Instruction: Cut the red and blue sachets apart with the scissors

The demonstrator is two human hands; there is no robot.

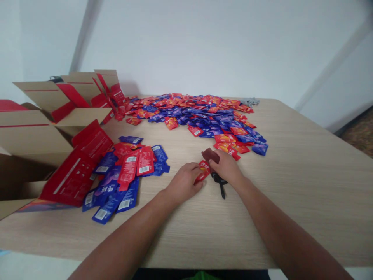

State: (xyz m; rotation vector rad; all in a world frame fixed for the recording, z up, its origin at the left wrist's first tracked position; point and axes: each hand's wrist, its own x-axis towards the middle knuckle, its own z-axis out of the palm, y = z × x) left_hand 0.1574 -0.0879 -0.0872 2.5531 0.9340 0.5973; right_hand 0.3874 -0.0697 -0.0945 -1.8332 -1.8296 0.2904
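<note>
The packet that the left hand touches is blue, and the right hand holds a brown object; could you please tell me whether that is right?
Not quite: the packet that the left hand touches is red with some orange, not blue, as the head view shows. The right hand does hold a brown object.

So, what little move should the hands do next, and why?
Maybe the left hand should slide the red packet a little left, clear of the brown thing. Its fingers are at the packet, which lies right beside that thing, and the right hand has the brown thing.
</note>
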